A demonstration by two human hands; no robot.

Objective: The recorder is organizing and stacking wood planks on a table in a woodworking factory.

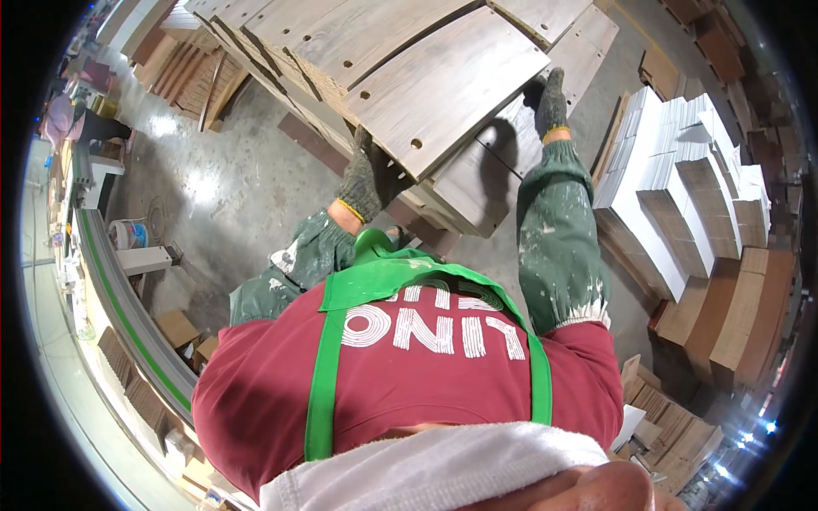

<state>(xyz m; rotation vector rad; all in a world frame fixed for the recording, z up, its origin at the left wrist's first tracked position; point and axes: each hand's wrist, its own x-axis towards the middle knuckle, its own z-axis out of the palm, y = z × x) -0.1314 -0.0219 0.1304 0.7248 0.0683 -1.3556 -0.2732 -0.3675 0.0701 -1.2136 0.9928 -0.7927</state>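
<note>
A pale wood-grain board (447, 85) with round holes lies slightly askew on top of a stack of similar boards (328, 34). My left hand (366, 180), in a dark knit glove, grips the board's near left edge, its fingers partly hidden beneath. At the opposite edge, my right hand (550, 104), gloved the same way, closes on the board near its right corner with the thumb up. A gap shows between this board's near right edge and the boards under it.
To the right stand stacks of white panels (660, 183) and brown boards (724, 315). A conveyor (128, 315) with a green strip curves along the left side. Another person (77, 123) is at the far left. A slatted wooden stack (183, 77) sits at the upper left.
</note>
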